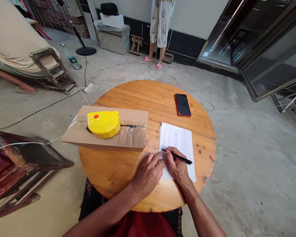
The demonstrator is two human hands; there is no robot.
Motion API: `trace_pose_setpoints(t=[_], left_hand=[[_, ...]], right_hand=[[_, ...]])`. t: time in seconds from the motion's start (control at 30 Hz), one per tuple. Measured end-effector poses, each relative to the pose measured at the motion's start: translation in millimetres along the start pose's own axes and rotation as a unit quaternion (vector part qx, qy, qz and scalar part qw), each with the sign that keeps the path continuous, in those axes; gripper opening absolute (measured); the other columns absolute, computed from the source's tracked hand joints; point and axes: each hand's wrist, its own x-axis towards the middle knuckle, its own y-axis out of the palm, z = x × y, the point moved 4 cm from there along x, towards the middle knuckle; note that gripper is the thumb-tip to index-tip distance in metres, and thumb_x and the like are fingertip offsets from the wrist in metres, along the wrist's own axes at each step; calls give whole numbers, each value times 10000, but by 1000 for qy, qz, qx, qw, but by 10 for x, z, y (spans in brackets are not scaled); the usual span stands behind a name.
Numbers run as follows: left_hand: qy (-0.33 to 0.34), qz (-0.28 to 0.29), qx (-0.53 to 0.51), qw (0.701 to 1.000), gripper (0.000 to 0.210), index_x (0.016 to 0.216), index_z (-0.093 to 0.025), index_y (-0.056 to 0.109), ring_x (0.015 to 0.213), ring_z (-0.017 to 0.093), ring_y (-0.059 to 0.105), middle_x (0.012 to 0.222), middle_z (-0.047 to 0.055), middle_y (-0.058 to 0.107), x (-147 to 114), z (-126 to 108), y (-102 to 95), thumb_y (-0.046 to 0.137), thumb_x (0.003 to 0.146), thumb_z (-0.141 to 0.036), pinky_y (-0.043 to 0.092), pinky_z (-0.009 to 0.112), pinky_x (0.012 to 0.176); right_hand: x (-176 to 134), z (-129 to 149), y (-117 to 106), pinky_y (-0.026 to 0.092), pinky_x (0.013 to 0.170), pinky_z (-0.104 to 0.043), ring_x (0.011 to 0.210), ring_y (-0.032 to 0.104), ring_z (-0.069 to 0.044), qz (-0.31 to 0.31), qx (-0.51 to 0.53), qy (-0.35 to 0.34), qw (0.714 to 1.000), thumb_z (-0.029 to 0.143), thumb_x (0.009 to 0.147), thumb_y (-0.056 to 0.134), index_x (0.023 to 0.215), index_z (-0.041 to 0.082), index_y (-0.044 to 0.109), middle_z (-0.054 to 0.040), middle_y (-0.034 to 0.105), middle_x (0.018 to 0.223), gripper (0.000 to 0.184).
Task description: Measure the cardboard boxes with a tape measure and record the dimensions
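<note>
A black pen (184,160) is gripped in my right hand (179,169), which rests on the lower part of a sheet of white paper (179,135). The pen slants across the hand, its front end near the paper's left side. Rows of handwriting cover the upper half of the sheet. My left hand (149,172) lies on the round wooden table (115,171) with its fingertips at the paper's left edge, fingers loosely extended and holding nothing. To the left, a yellow tape measure (104,123) with a red button sits on a cardboard box (135,131).
A phone in a red case (183,104) lies beyond the paper. Cables and a power strip (88,88) run over the floor. A person (161,29) in pink slippers stands by the wall. Wooden chairs (27,164) and a bottle (71,57) are at the left.
</note>
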Motion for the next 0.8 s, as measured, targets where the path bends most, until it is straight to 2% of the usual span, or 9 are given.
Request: trace_pose_setpoints(t=[0.8], left_hand=[[-3, 7, -13, 1000, 254, 1126, -176, 632, 1067, 251, 558, 1290, 78, 621, -5, 0, -7, 563, 892, -105, 524, 427, 922]], right_hand=[[10, 29, 6, 438, 538, -250, 539, 519, -132, 2, -17, -17, 1000, 308, 915, 515, 815, 178, 666, -2, 637, 644, 223]])
